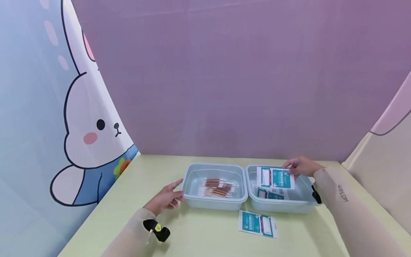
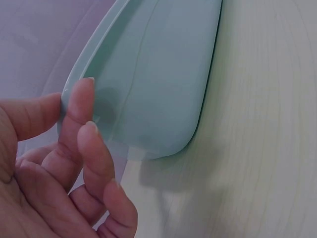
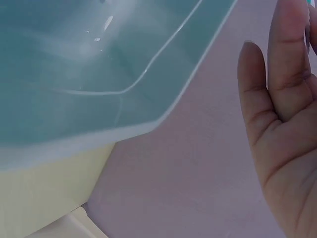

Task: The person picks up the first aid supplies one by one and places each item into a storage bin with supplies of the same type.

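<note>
My left hand (image 1: 166,197) pinches the left end of the rim of a pale blue plastic basin (image 1: 212,204), thumb on one side and fingertips on the outer wall, as the left wrist view shows. Inside that basin lie several brown cotton swabs (image 1: 219,187) in clear wrapping. At the right, my right hand (image 1: 303,166) holds a flat teal-and-white packet (image 1: 276,177) by its right edge, above a second pale blue basin (image 1: 282,206). Beneath the held packet, more packets (image 1: 273,193) rest in this basin, partly covered from view.
Another teal-and-white packet (image 1: 258,223) lies on the pale yellow table (image 1: 199,232) in front of the basins. Both basins stand side by side, close to each other. Behind rises a purple cloth backdrop (image 1: 224,89), and a rabbit-print cloth (image 1: 93,135) hangs on the left.
</note>
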Available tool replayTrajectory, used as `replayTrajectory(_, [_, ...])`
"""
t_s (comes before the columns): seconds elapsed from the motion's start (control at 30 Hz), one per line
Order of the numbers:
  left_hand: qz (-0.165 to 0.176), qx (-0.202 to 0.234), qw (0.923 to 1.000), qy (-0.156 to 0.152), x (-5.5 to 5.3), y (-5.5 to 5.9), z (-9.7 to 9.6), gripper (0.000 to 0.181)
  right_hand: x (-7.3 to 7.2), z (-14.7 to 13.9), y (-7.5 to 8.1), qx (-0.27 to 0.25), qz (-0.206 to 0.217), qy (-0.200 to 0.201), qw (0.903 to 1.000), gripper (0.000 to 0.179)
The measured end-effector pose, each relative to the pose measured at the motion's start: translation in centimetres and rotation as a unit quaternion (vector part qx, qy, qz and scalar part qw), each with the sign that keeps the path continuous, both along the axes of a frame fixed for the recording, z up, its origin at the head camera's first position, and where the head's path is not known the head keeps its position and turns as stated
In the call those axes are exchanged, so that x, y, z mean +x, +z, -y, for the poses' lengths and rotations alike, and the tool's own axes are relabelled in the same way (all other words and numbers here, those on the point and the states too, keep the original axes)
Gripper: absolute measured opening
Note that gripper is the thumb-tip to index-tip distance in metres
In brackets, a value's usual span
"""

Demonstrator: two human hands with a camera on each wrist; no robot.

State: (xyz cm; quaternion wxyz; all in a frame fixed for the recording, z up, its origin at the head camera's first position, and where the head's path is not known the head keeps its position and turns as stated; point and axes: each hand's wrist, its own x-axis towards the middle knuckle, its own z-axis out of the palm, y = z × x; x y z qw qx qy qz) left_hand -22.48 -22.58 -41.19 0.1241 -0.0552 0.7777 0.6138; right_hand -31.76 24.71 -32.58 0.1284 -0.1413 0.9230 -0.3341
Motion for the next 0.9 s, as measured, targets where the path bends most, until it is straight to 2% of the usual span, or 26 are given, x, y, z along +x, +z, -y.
replayTrajectory(0.17, [0.0, 0.0, 1.0, -0.005, 0.0, -0.1, 0.2, 0.059, -0.2, 0.1, -0.2, 0.008, 0.017, -0.01, 0.9998, 0.018])
replayTrajectory(0.47, [-0.003, -0.006, 1.0, -0.003, 0.3, 0.2, 0.3, 0.059, -0.5, 0.5, -0.8, 0.014, 0.005, -0.002, 0.9999, 0.018])
replayTrajectory(0.7, [0.001, -0.006, 0.9999, -0.008, 0.2, 0.2, 0.1, 0.059, -0.7, 0.5, -1.6, 0.023, 0.021, -0.026, 0.9992, 0.019])
replayTrajectory(0.9, [0.002, -0.006, 1.0, -0.007, 0.2, 0.3, 0.1, 0.059, -0.5, 0.6, -1.9, 0.022, 0.03, -0.011, 0.9993, 0.021])
